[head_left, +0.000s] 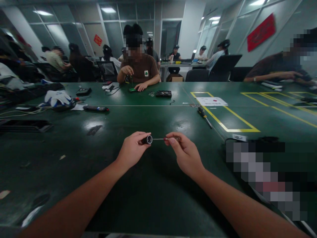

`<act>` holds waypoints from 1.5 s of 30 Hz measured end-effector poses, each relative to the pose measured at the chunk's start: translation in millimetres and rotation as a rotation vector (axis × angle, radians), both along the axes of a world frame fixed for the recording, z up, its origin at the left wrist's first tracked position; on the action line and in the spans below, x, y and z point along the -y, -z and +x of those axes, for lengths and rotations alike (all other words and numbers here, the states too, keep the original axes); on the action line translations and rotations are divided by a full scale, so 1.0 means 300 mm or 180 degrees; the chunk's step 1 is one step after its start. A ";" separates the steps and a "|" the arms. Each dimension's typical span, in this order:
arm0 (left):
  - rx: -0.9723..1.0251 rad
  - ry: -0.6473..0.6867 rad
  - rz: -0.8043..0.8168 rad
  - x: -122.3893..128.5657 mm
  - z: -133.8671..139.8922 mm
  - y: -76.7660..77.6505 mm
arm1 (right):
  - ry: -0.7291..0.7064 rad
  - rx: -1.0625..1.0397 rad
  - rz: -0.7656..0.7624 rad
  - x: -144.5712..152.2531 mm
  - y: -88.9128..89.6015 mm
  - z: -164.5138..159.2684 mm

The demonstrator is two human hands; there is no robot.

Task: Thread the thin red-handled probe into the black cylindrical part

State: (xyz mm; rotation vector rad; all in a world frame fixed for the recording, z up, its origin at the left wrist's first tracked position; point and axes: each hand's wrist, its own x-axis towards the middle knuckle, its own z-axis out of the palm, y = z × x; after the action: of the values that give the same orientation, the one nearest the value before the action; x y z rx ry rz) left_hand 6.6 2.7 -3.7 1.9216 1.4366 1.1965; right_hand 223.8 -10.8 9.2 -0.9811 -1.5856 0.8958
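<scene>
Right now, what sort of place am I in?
Probably a shared electronics workshop: there's a long dark green table marked with yellow-outlined rectangles, a black and yellow screwdriver lying on it, and a brown-shirted person opposite, handling what looks like a small green circuit board.

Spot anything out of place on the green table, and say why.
A white sheet lies across a yellow outline, covering part of it. A pale scrap lies loose, left of the left hand, perhaps litter.
</scene>
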 end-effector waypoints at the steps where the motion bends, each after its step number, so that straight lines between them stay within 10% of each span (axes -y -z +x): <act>1: -0.0011 -0.0002 -0.0012 0.000 0.000 0.001 | -0.0003 -0.0085 -0.0038 -0.003 0.001 -0.001; 30: -0.0367 -0.0011 -0.0248 0.008 0.005 0.004 | 0.0115 -0.0962 -0.0812 -0.065 0.049 -0.022; 37: -0.0277 0.0142 0.0375 0.009 0.006 -0.012 | -0.0100 -0.2279 -0.2165 -0.124 0.017 0.034; 45: -0.0348 -0.0049 0.0053 0.006 -0.011 -0.016 | 0.0298 -0.1801 -0.1009 -0.103 0.050 0.013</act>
State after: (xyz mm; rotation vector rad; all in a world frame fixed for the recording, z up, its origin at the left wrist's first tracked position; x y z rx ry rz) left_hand 3.4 0.8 1.1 2.0187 1.5037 1.1288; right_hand 227.8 20.1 -5.7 -0.9020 -0.9311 1.2521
